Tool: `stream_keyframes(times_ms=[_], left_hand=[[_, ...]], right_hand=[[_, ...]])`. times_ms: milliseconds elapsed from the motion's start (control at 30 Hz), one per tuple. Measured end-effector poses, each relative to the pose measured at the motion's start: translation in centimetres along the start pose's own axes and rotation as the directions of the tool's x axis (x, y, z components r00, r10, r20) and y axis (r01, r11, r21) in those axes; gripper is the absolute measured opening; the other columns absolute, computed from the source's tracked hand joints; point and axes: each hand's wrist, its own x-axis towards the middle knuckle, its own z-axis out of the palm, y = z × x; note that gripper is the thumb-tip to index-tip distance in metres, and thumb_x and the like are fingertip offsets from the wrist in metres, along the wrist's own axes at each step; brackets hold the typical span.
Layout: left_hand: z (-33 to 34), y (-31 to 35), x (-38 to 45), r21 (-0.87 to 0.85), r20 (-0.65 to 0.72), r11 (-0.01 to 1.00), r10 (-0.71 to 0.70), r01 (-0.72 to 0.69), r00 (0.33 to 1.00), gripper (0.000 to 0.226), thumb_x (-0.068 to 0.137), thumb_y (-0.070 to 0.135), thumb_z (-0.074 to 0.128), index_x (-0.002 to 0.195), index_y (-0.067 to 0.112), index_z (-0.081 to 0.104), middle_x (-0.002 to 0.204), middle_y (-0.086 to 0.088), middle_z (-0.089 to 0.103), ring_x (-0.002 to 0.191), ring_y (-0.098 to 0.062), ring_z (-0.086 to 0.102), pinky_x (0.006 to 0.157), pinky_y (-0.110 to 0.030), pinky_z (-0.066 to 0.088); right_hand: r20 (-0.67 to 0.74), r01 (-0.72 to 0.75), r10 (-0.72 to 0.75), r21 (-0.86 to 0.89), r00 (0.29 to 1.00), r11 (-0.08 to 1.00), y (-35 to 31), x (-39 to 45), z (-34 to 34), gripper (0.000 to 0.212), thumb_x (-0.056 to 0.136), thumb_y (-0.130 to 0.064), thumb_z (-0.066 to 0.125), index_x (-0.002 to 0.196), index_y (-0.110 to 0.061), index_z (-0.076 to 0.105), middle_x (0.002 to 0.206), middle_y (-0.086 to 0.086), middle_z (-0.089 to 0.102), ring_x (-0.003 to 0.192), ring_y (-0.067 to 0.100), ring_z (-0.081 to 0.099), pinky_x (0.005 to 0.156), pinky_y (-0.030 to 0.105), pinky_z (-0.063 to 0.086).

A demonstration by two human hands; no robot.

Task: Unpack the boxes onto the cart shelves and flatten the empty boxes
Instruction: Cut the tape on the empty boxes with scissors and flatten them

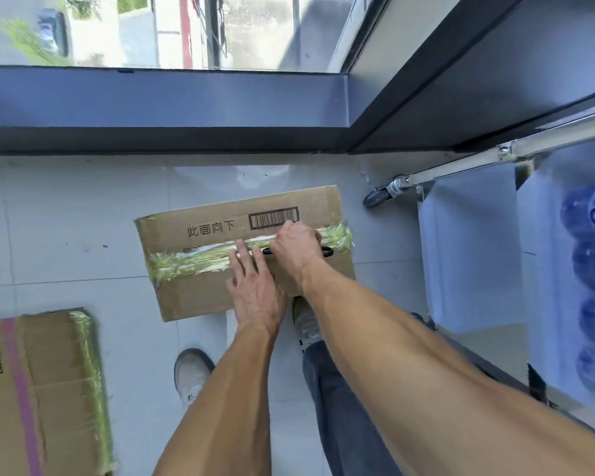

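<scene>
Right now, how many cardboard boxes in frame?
2. One taped box lies on the floor in the middle, with the left hand flat on it and the right hand gripping a black-handled tool at the tape. The second box sits bottom left, partly cropped. More may be out of frame.

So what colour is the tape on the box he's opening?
Clear tape with a green grassy print, running across the cardboard box; seen in the head view.

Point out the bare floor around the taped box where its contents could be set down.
Bare tile lies left of the taped box, up to the window ledge, and between it and the second box. Crowded: the right, by the cart and feet.
</scene>
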Motion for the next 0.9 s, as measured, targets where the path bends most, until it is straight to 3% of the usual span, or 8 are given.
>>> stream_keyframes(times_ms=[167,300,433,567,667,767,833,900], left_hand=[[-0.7,-0.1,0.9,0.081,0.068,0.997,-0.023,0.018,0.997,0.080,0.093,0.027,0.049,0.156,0.013,0.002,0.163,-0.011,-0.019,0.151,-0.033,-0.003,0.113,-0.055,0.028],[-1.9,-1.1,1.4,0.098,0.102,0.995,-0.010,0.000,0.995,0.069,0.091,0.022,0.051,0.152,0.021,0.018,0.165,-0.003,-0.010,0.151,-0.034,0.006,0.114,-0.056,0.026],[-2.1,0.4,1.4,0.030,0.099,0.996,-0.085,0.082,0.991,0.060,0.090,0.021,0.053,0.145,0.017,0.029,0.166,-0.003,-0.005,0.150,-0.037,0.008,0.113,-0.057,0.028],[-2.8,1.1,1.1,0.022,0.112,0.990,-0.140,0.139,0.984,0.052,0.087,0.021,0.054,0.135,0.014,0.037,0.166,-0.003,0.004,0.147,-0.039,0.016,0.110,-0.055,0.031],[-3.3,0.8,0.3,0.073,0.065,0.991,-0.115,0.110,0.991,0.040,0.087,0.021,0.056,0.124,0.017,0.042,0.162,-0.008,0.019,0.136,-0.036,0.033,0.104,-0.050,0.036],[-4.3,0.8,-0.6,0.056,0.028,0.988,-0.143,0.141,0.989,0.034,0.087,0.022,0.056,0.119,0.017,0.046,0.132,-0.017,0.046,0.121,-0.033,0.043,0.096,-0.046,0.039],[-5.2,0.8,-0.6,0.084,0.039,0.989,-0.126,0.122,0.991,0.028,0.089,0.023,0.055,0.116,0.017,0.050,0.118,-0.014,0.053,0.113,-0.032,0.048,0.094,-0.043,0.042],[-6.1,0.9,-0.4,0.078,0.049,0.989,-0.126,0.122,0.991,0.022,0.089,0.022,0.053,0.108,0.013,0.059,0.113,-0.013,0.058,0.107,-0.032,0.054,0.094,-0.043,0.046]], right_hand=[[0.017,0.062,-0.061,-0.036,0.998,0.997,1.2,-0.5,0.2,0.024,0.100,0.000,0.038,0.113,0.003,0.059,0.087,0.015,0.043,0.085,0.026,0.055,0.071,0.042,0.058],[0.076,-0.084,0.089,-0.066,0.993,0.994,4.8,-1.2,1.1,0.027,0.096,0.004,0.039,0.111,-0.002,0.060,0.092,0.017,0.047,0.080,0.027,0.050,0.063,0.042,0.056],[0.100,-0.111,0.120,-0.090,0.988,0.990,6.5,-2.5,2.0,0.030,0.095,0.008,0.038,0.113,-0.001,0.061,0.098,0.017,0.050,0.083,0.028,0.053,0.061,0.048,0.056],[0.200,-0.241,0.255,-0.092,0.946,0.966,5.1,-2.6,1.2,0.029,0.092,0.007,0.039,0.113,0.001,0.059,0.104,0.020,0.052,0.086,0.029,0.054,0.050,0.043,0.049],[0.278,-0.323,0.338,-0.100,0.899,0.941,4.4,-3.2,0.5,0.027,0.092,0.005,0.040,0.110,0.002,0.060,0.102,0.020,0.054,0.083,0.028,0.056,0.047,0.035,0.048],[0.309,-0.378,0.352,0.028,0.884,0.925,4.4,-4.2,-0.1,0.031,0.088,0.003,0.045,0.112,-0.003,0.064,0.107,0.019,0.060,0.086,0.031,0.060,0.051,0.033,0.048],[0.216,-0.372,0.334,0.167,0.917,0.913,4.9,-4.8,-0.2,0.033,0.086,0.003,0.047,0.111,-0.008,0.067,0.110,0.015,0.061,0.088,0.030,0.063,0.060,0.033,0.050],[0.140,-0.424,0.403,0.413,0.904,0.806,5.8,-5.7,-0.2,0.032,0.091,0.002,0.046,0.111,-0.011,0.067,0.107,0.010,0.064,0.092,0.027,0.062,0.069,0.034,0.046]])
